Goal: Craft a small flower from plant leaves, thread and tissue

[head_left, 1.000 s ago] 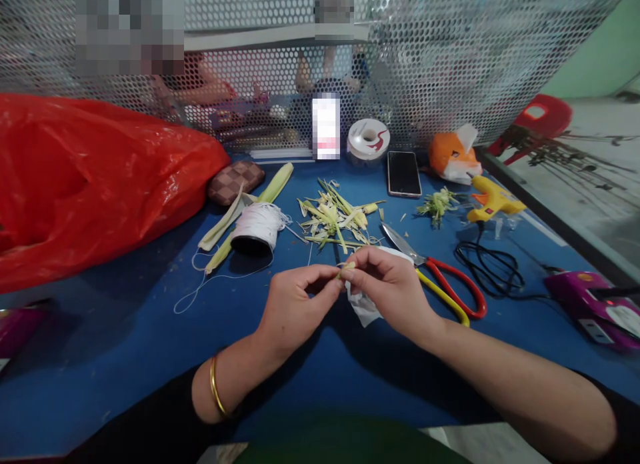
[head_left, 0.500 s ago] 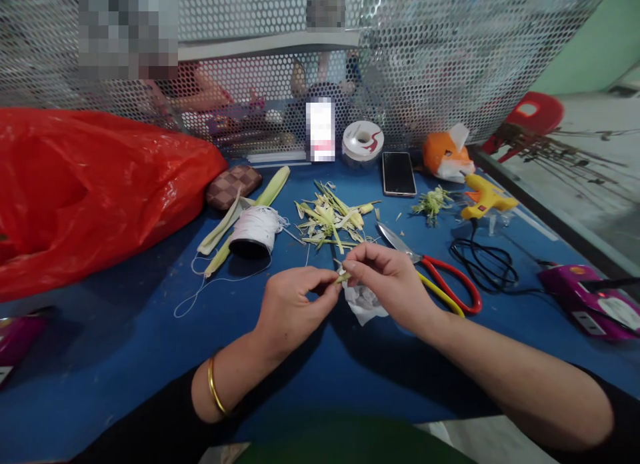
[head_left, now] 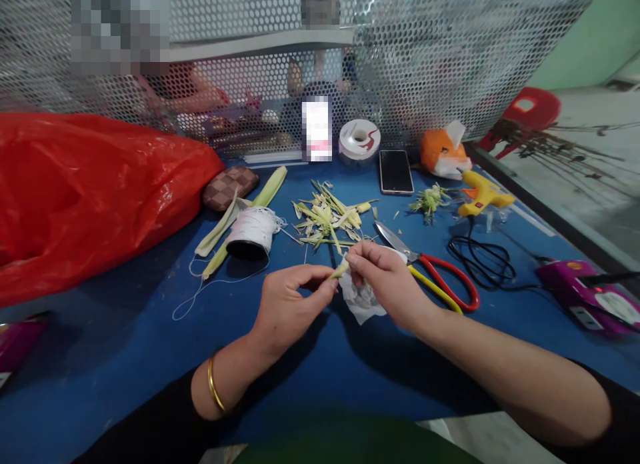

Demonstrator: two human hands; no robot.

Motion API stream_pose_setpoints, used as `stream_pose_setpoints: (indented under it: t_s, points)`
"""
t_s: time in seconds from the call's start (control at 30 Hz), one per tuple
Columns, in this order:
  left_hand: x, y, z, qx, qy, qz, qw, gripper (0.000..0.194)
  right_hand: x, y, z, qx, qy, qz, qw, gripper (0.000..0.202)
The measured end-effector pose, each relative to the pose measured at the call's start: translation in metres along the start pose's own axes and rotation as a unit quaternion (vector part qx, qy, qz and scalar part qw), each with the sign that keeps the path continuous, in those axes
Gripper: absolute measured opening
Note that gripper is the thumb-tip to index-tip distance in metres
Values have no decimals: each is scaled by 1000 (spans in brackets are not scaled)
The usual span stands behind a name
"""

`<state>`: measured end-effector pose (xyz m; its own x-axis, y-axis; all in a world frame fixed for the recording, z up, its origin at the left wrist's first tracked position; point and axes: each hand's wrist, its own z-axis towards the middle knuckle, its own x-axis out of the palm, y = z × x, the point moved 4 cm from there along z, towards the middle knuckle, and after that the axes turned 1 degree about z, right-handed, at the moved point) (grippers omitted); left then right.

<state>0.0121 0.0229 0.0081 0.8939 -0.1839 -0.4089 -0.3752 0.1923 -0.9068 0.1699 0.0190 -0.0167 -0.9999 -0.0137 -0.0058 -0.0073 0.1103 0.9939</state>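
A grey perforated metal panel (head_left: 425, 71) stands at the back of the blue tabletop (head_left: 150, 364), the biggest things from where I stand. A shiny red plastic bag (head_left: 100, 197) bulges over the left side. Next in size are the person's left hand (head_left: 290, 297) and right hand (head_left: 383, 277), nearly meeting over the middle.

Just beside the right hand lie metal scissors (head_left: 415, 257) with one red and one yellow handle, blades slightly parted. A long pale-green husk leaf (head_left: 273, 186) lies slantwise beyond a black-ended spool of white cord (head_left: 254, 227). Between that spool and the scissors spreads a loose pile of yellow-green husk strips (head_left: 327, 217). A yellow glue gun (head_left: 484, 192) sits off to the right, near a small tuft of shredded green husk (head_left: 429, 203). Crumpled white tissue-like material (head_left: 364, 307) lies partly under the right hand.

Smallest is a slim pale-green husk piece (head_left: 340, 271), held above the tabletop between the hands. The left thumb and forefinger pinch its lower end; the right fingers close together at its upper tip, though I can't tell whether they grip it.
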Motion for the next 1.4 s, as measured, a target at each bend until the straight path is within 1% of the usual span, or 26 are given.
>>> stream_pose_setpoints:
  t_s: [0.17,0.27,0.4,0.5,0.57,0.7,0.8,0.87,0.9,0.93,1.0,1.03,1.07,1.1,1.13,1.17,1.2,1.23,1.27,1.3,1.4]
  points:
    - [1,-3,0,-3,6,-11,1000,8,-2,5,1,-56,-17,-106,993,24]
    - [1,-4,0,4,8,-9,1000,8,-3,10,1,-88,-28,-141,986,23]
    - [1,1,-1,-13,7,-22,1000,9,-8,11,3,-89,-51,-136,985,23]
    - [2,5,0,-40,21,-38,998,8,-14,11,6,-96,-84,-118,985,25]
    - [3,7,1,-55,24,-64,996,8,-19,11,8,-108,-105,-101,983,26]
    - [3,9,3,-89,13,-129,988,8,-30,13,12,-142,-145,-72,977,25]
    - [2,10,4,-114,3,-163,980,9,-37,20,16,-172,-149,-118,967,26]
    - [3,11,4,-120,-1,-183,976,10,-45,26,18,-197,-168,-198,945,27]
    - [3,11,4,-121,-1,-192,974,11,-50,30,19,-208,-182,-251,928,26]
    - [3,11,4,-121,0,-201,972,12,-53,34,19,-221,-198,-307,904,23]
    - [4,11,4,-122,4,-213,969,12,-57,41,20,-253,-219,-402,852,8]
    - [5,11,4,-123,8,-217,968,11,-56,43,19,-273,-218,-422,837,16]
    - [5,10,3,-125,15,-220,967,11,-53,44,18,-291,-200,-419,836,28]
    - [6,10,3,-128,22,-223,966,12,-48,44,16,-304,-164,-393,852,37]
    - [6,10,3,-131,32,-228,964,12,-41,43,14,-304,-111,-349,880,40]
    - [7,9,3,-135,42,-233,962,13,-33,40,12,-292,-40,-296,909,38]
    - [8,9,2,-139,53,-238,960,14,-25,37,8,-276,18,-249,928,34]
    - [8,9,2,-142,63,-242,958,15,-18,35,5,-263,54,-225,937,31]
    - [8,9,2,-145,70,-244,956,16,-12,34,1,-258,75,-213,940,27]
    - [8,9,2,-146,74,-244,956,16,-9,33,-1,-258,81,-212,939,23]
    - [8,11,3,-147,78,-240,957,16,-4,33,-5,-270,79,-228,932,20]
